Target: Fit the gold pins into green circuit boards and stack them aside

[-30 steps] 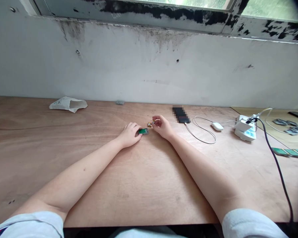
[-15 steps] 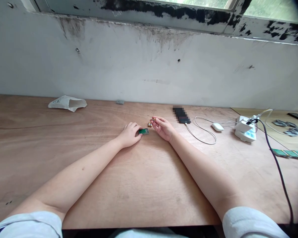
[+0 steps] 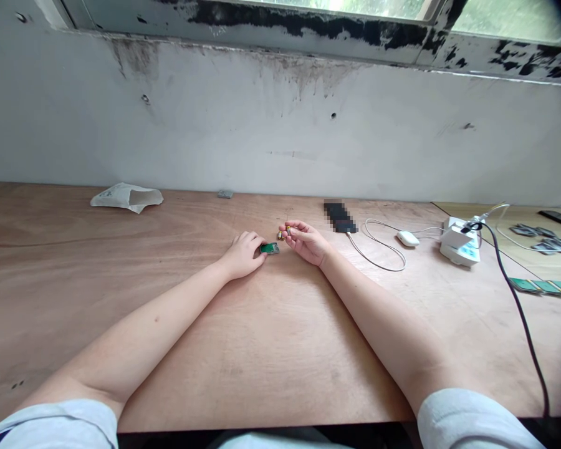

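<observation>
A small green circuit board (image 3: 270, 248) lies flat on the wooden table (image 3: 262, 337). My left hand (image 3: 244, 253) rests on the table with its fingertips closed on the board's left end. My right hand (image 3: 306, 240) lies palm-up just right of the board. Its thumb and fingers pinch a tiny brass-coloured part (image 3: 288, 230). A second small brass part (image 3: 280, 236) sits on the table between the two hands.
A crumpled white bag (image 3: 127, 196) and a small grey piece (image 3: 225, 194) lie near the wall. To the right are a dark phone (image 3: 339, 216), a white cable (image 3: 378, 246), a white power strip (image 3: 459, 245) with a black cord (image 3: 518, 305), and green boards (image 3: 545, 287).
My right hand turned from a downward pinch to palm-up, then curled its fingers back over the brass part. My left hand stayed on the green board.
</observation>
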`<state>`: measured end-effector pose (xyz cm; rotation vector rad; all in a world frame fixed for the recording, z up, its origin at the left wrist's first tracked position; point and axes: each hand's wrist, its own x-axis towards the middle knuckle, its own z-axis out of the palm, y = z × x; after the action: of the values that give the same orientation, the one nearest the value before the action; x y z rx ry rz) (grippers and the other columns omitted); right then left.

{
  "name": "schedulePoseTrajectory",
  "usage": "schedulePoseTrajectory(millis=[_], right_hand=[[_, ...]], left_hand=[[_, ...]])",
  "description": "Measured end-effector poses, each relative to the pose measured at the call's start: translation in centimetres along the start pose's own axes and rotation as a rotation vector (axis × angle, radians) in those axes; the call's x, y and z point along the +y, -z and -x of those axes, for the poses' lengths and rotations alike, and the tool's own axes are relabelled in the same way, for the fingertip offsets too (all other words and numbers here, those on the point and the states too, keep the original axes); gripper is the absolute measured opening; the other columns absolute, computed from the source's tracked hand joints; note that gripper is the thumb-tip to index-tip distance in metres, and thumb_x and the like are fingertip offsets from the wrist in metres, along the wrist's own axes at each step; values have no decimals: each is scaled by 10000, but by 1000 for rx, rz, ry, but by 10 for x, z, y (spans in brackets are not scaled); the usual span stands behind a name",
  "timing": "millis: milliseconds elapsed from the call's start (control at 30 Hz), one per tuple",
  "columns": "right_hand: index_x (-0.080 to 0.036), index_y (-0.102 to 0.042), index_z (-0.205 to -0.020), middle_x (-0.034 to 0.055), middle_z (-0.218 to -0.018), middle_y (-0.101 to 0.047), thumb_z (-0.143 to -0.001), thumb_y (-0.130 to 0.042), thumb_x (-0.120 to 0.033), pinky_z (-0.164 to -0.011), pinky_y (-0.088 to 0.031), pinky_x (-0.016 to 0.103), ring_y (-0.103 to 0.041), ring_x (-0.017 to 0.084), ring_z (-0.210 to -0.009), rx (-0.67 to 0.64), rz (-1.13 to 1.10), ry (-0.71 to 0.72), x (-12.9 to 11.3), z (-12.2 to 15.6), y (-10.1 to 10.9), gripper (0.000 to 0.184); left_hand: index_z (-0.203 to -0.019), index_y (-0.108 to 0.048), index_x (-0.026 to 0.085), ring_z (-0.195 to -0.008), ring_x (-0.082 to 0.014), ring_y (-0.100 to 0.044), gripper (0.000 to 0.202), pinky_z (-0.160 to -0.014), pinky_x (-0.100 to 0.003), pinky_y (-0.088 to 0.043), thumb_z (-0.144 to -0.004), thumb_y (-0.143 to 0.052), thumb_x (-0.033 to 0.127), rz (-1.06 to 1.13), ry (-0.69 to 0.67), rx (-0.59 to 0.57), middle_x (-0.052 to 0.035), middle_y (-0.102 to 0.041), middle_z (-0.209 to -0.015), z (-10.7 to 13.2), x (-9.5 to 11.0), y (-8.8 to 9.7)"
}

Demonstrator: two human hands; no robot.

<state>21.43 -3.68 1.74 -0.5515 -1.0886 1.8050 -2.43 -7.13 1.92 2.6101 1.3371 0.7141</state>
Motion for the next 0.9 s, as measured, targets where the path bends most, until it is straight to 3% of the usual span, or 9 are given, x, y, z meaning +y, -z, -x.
schedulePoseTrajectory(millis=[133, 300, 567, 733, 900], right_hand=[[-254, -623, -1025, 12, -1064, -665, -742, -792, -250, -861, -532, 299, -642, 141, -976, -59, 55, 10, -1, 3, 2, 329], [-287, -606, -1145, 34, -1066, -655, -744, -778, -298, -763, -514, 304, -625, 171, -986, -58, 149, -15, -3, 6, 1, 436], [-263, -624, -1180, 42, -1126, -673, -727, -812, -287, -875, -520, 294, -644, 130, -952, -68, 82, -24, -4, 5, 2, 491], [-186, -674, -956, 63, -1051, -695, -715, -834, -306, -884, -521, 287, -651, 149, -963, 44, 122, 25, 2, -2, 3, 313], [-157, -695, -916, 61, -967, -709, -678, -843, -354, -887, -511, 304, -654, 153, -896, 216, 417, 120, 7, -5, 0, 343]], left_hand=[[-1099, -652, 226, -1003, -268, -535, 252, -903, -431, -432, -892, -552, 329, -1, 9, -1, -78, -599, -1030, 0, -1, -1], [-1095, -652, 228, -1002, -267, -536, 251, -904, -434, -433, -888, -550, 329, -1, 13, 0, -78, -599, -1027, 0, -1, -2], [-1092, -650, 223, -1002, -267, -537, 249, -908, -430, -436, -887, -553, 326, 1, 4, 8, -79, -596, -1029, 0, 0, -1], [-1093, -647, 219, -1011, -271, -534, 250, -911, -435, -434, -889, -547, 324, 7, 12, -1, -82, -597, -1046, 0, 2, 1], [-1110, -645, 228, -1024, -274, -530, 266, -938, -448, -425, -891, -536, 332, 14, 25, -11, -78, -599, -1053, -1, 3, 1]])
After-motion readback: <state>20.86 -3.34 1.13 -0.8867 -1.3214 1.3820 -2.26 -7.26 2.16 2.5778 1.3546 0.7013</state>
